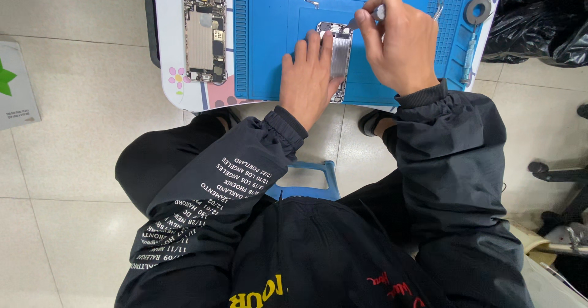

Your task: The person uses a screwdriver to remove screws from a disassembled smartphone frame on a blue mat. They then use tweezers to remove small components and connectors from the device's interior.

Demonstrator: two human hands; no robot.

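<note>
On a blue work mat lies an opened phone part, a silver metal plate with small components at its top end. My left hand rests flat on the mat and presses against the part's left side. My right hand is closed around a slim tool whose tip touches the part's top edge. Both arms wear dark jacket sleeves.
A second opened phone chassis lies on the small white table left of the mat. A screwdriver, a tape roll and tweezers sit at the mat's right. Black bags stand at the right, tiled floor all around.
</note>
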